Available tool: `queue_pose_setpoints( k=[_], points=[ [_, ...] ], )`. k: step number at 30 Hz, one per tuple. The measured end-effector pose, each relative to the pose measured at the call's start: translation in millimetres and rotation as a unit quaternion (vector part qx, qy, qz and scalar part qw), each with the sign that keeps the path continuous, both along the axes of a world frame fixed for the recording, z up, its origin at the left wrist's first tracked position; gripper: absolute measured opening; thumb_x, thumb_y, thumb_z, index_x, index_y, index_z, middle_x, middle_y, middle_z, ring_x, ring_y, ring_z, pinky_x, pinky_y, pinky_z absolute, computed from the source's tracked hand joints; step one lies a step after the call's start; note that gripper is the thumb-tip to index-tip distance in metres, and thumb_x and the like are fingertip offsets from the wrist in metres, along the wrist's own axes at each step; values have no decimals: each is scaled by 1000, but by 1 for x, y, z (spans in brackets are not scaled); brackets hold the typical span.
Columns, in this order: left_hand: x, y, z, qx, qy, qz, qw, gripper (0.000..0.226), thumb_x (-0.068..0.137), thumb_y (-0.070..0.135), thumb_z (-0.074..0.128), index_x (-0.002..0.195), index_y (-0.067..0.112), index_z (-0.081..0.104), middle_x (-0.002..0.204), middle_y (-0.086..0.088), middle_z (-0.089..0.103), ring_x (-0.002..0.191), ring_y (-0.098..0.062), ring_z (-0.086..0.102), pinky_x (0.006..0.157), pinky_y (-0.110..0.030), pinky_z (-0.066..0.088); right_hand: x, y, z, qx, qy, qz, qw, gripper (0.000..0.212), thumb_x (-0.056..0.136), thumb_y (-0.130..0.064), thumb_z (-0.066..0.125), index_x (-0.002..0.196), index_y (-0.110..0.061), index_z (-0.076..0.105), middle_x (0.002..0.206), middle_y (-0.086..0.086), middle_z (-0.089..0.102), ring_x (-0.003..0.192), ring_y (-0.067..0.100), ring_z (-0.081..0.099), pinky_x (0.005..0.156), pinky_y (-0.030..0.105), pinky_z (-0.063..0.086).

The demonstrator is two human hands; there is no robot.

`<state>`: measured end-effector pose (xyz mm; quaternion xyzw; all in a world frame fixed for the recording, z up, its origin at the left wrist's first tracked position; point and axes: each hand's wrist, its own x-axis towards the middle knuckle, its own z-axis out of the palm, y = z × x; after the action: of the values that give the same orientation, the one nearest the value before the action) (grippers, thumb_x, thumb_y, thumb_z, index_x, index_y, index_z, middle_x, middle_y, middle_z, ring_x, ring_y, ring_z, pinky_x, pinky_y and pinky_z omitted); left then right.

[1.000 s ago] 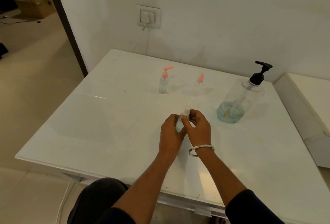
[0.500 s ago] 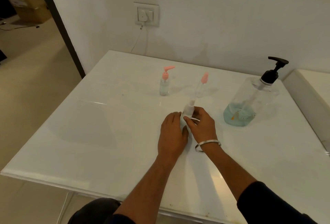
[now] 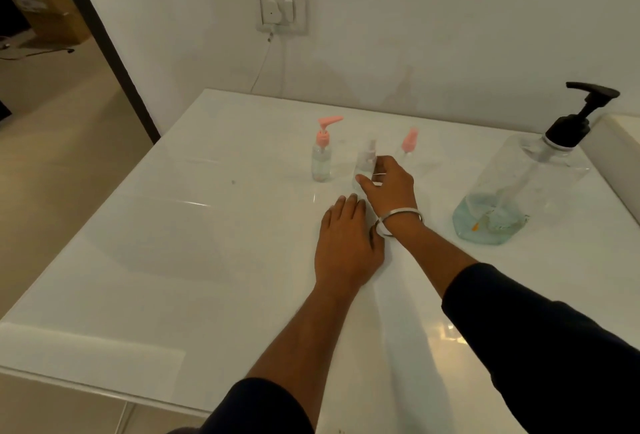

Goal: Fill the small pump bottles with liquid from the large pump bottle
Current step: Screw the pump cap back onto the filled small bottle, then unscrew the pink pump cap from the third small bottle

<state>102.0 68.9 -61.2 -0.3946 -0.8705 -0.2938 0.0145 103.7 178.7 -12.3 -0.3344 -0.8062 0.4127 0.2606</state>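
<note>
My right hand (image 3: pixel 389 186), with a metal bangle at the wrist, grips a small clear bottle with a white top (image 3: pixel 365 162) upright on the white table (image 3: pixel 173 260). It stands between two small bottles with pink pumps: one on the left (image 3: pixel 322 153) and one on the right (image 3: pixel 408 144), partly hidden behind my hand. My left hand (image 3: pixel 346 243) lies flat on the table just behind the right one, holding nothing. The large clear pump bottle (image 3: pixel 519 191) with a black pump stands at the right, with a little bluish liquid at its bottom.
A white wall with a socket and plugged-in cable (image 3: pixel 278 9) rises right behind the table. A second white surface (image 3: pixel 620 143) adjoins at the far right. To the left, floor and a doorway with cardboard boxes (image 3: pixel 41 1).
My right hand has carried the small white-topped bottle away from me and set it between the two pink-pump bottles. My left hand has let go and now rests flat.
</note>
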Motion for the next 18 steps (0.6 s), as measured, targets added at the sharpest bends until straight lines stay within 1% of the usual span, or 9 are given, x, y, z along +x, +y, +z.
queue_pose_setpoints(
  k=[2, 6, 9, 12, 15, 18],
  points=[
    [-3, 2, -1, -4, 8, -1, 1000, 58, 94, 47, 38, 143, 16, 33, 149, -4, 35, 141, -21, 26, 116, -34, 13, -7, 2, -1, -2, 0, -5, 1000, 31, 82, -22, 67, 108, -14, 55, 106, 4, 64, 93, 17, 60, 82, 23, 47],
    [-4, 3, 0, -3, 8, -4, 1000, 58, 94, 47, 37, 143, 17, 33, 149, -3, 36, 141, -20, 26, 116, -33, 11, -9, 2, -6, 2, -6, -10, 1000, 31, 82, -24, 67, 108, -14, 55, 104, 3, 63, 90, 15, 58, 80, 19, 44],
    [-3, 2, 1, -6, 3, -5, 1000, 57, 94, 44, 39, 143, 16, 33, 150, -3, 34, 141, -19, 24, 116, -32, 9, 3, 0, -12, -12, 3, -22, 1000, 37, 81, -24, 68, 113, -12, 55, 107, 4, 63, 91, 14, 58, 83, 20, 46],
    [-3, 1, 2, -8, 4, -4, 1000, 57, 95, 39, 39, 144, 13, 30, 152, -5, 29, 143, -19, 20, 116, -30, 5, 20, -1, -17, -10, 12, -56, 998, 33, 82, -22, 67, 112, -12, 55, 106, 5, 62, 90, 13, 57, 84, 21, 48],
    [1, 1, 4, 1, 7, -37, 999, 54, 95, 33, 41, 144, 12, 30, 151, -6, 30, 142, -19, 22, 113, -24, 3, 36, 5, -18, 7, 12, -92, 996, 31, 84, -20, 64, 112, -10, 53, 108, 7, 59, 95, 18, 58, 87, 25, 50],
    [1, 4, 6, 0, 10, -72, 997, 52, 95, 30, 41, 143, 12, 32, 151, -5, 32, 140, -18, 26, 112, -22, 5, 40, 16, -18, 7, 14, -134, 991, 36, 84, -21, 64, 115, -9, 49, 115, 8, 54, 102, 20, 56, 84, 21, 44]
  ],
)
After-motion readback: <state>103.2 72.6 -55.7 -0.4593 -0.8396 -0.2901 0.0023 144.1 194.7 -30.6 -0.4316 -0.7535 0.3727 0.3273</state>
